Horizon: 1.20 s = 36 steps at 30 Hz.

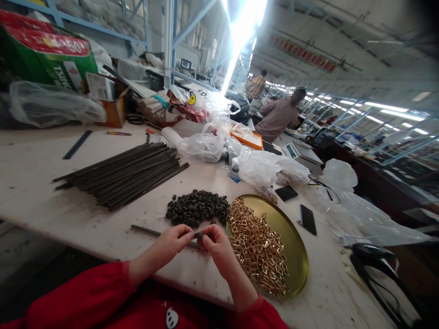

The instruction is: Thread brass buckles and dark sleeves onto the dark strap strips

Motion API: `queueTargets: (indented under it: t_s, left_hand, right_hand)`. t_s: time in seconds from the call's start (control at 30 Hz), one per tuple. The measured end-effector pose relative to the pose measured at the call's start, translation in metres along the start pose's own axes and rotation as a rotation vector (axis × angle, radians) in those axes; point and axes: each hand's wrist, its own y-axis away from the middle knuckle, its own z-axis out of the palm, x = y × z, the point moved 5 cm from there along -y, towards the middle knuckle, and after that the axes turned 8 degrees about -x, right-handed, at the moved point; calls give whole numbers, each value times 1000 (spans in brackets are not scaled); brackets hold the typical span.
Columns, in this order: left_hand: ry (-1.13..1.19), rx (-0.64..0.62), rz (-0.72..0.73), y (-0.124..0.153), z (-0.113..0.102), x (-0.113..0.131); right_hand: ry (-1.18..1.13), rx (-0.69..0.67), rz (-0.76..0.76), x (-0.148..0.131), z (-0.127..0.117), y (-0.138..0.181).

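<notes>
My left hand [177, 241] and my right hand [216, 242] meet near the table's front edge, thumbs and fingers pinched together. A small dark loop [199, 236] sits between the fingertips, gripped by my right hand. The left fingertips are closed right beside it, and what they pinch is too small to make out. Under the hands lies a thin grey rod [146, 230], partly covered. Just beyond is a pile of small dark loops [197, 205]. To the right, a round gold tray [298, 256] bears a heap of gold-coloured metal buckles [257, 242].
Long dark strips [126, 171] lie stacked at the left. Clear plastic bags [257, 167], an orange box [246, 137] and a scale [297, 153] stand behind. A phone [307, 219] lies right of the tray. Another person [279, 116] is further back.
</notes>
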Motion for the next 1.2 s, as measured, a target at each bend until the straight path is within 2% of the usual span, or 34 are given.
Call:
queueTargets:
  t_s: [0.07,0.13,0.27,0.4,0.47,0.6,0.7,0.87,1.0,1.07,1.2]
  left_hand:
    - [-46,-34,13,0,4,1]
    - [-101,-69,15,0,7,1]
    - [-125,-92,4,2,8,3]
    - [-34,-34,-7,2,8,7]
    - [28,-42,-9,4,12,11]
    - [201,-57,-30,14,19,16]
    - [250,-52,-24,20,20,17]
    - [233,-176,43,31,24,18]
    - [185,-259,82,42,30,19]
    - [138,-266,78,45,32,18]
    - [21,-222,16,43,29,11]
  right_hand:
    - [-228,4,-1,6,2,1]
    - [-333,1,0,13,3,0]
    - [-167,35,-24,14,2,2]
    - [-20,117,-145,-3,-1,12]
    - [-14,145,-151,-6,0,15]
    - [-203,125,-88,3,9,19]
    - [-291,137,-113,2,12,26]
    - [-484,167,-108,-2,11,38]
    - [-686,-48,-71,-5,28,43]
    - [-698,-110,-95,-7,36,47]
    - [-602,32,-137,-1,39,54]
